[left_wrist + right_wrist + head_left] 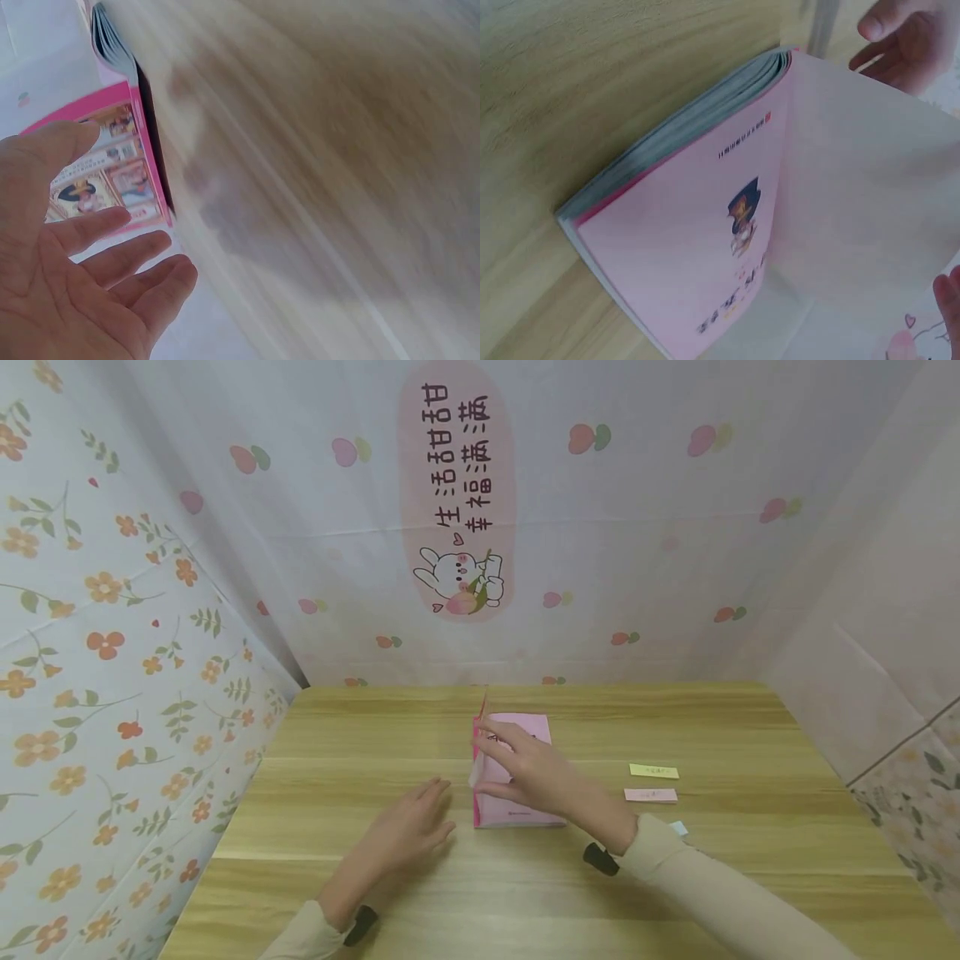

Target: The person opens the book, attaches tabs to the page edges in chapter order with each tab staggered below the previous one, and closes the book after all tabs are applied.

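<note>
A pink book [528, 810] lies on the wooden table with its front cover lifted, standing nearly upright along its left side. My right hand [525, 768] reaches over the first page, its extended fingers at the raised cover and the thumb spread below. In the right wrist view the cover's blank inner side [862, 180] slants away from a pink page [697, 217] with a small hatted figure. My left hand [405, 827] hovers left of the book, fingers relaxed and holding nothing. The left wrist view shows the cover's printed outer side [124, 180] just beyond that hand.
Right of the book lie a yellow paper strip [654, 772] and a pink paper strip [651, 795]. A light blue slip [678, 828] is partly hidden by the right sleeve. Patterned white curtains [637, 543] hang behind the table [360, 727].
</note>
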Motion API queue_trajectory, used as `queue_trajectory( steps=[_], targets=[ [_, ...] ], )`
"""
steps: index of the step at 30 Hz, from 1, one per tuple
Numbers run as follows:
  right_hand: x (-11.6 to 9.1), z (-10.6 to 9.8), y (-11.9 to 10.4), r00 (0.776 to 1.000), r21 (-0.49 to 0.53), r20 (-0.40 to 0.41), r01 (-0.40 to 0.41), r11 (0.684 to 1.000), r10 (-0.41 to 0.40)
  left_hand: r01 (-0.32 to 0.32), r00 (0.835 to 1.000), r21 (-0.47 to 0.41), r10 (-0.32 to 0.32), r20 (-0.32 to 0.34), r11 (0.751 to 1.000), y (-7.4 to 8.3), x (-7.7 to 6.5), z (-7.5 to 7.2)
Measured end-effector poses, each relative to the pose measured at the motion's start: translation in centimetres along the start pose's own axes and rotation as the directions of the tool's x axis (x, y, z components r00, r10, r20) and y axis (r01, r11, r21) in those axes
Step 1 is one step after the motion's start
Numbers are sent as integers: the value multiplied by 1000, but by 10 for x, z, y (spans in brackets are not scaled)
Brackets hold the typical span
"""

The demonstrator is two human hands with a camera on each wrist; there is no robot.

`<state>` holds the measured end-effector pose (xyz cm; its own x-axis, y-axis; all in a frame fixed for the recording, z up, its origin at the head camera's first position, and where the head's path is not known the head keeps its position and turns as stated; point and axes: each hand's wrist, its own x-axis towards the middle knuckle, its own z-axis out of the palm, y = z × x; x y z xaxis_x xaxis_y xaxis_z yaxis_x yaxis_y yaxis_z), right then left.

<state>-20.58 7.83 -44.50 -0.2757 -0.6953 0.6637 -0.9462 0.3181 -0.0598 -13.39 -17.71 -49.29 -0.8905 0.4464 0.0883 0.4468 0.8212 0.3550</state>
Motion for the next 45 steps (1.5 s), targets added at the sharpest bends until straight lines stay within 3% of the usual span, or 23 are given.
queue_trajectory(
  steps=[5, 10, 15, 19, 26, 32, 38, 45],
  targets=[
    [0, 8, -4, 998, -5, 19, -62, 998, 62, 25, 999, -21, -25, -29, 999, -14, -7, -8],
    [-5, 12, -8, 978, 42, 131, -168, 985, 161, 60, 997, -40, -62, -37, 997, -27, -18, -24],
    [-14, 18, -13, 929, 81, 286, -268, 960, 235, 77, 996, -28, -78, -39, 997, -36, -27, -41],
    [-20, 24, -18, 883, 79, 400, -302, 950, 247, 67, 994, 2, -66, -90, 998, -44, -32, -53],
    [-29, 35, -24, 815, 81, 540, -299, 951, 210, 66, 985, -24, -69, -157, 998, -61, -35, -70],
    [-36, 40, -29, 771, 66, 609, -282, 957, 186, 132, 977, -28, -135, -167, 991, -63, -33, -89],
    [-38, 41, -30, 758, 28, 626, -260, 965, 185, 134, 980, 60, -123, -156, 989, -52, -20, -83],
    [-36, 43, -32, 756, 2, 630, -228, 974, 176, 1, 975, 153, 33, -221, 988, -31, 7, -57]
  ],
)
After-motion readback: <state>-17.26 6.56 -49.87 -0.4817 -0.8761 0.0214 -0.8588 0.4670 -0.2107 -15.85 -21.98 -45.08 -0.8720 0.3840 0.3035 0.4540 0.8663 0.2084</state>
